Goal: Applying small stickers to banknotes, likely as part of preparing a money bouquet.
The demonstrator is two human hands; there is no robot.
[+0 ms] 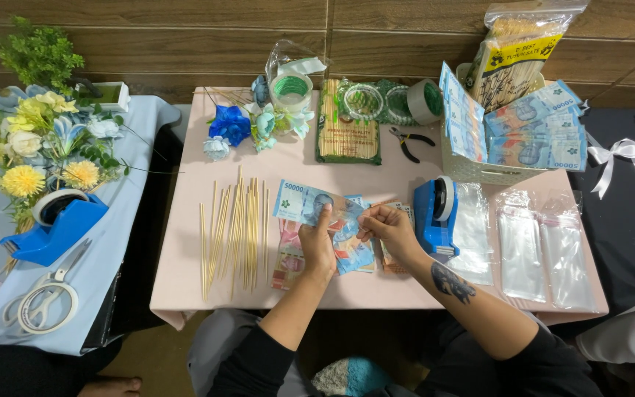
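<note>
Blue banknote (pixel 306 204) held between left hand (pixel 317 246) and right hand (pixel 389 228), seemingly pinched.

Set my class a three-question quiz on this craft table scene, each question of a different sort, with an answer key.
1. True or false: both hands, the left hand and the right hand, hold the blue paper banknote.
2. What lies on the pink table left of the hands? A) loose thin wooden skewers B) a row of glass jars C) a stack of plates
3. Fill in: right of the hands stands a blue plastic tape ____.

Key
1. True; each hand pinches the note from its side.
2. A
3. dispenser; beyond it lie clear plastic sleeves.
</note>
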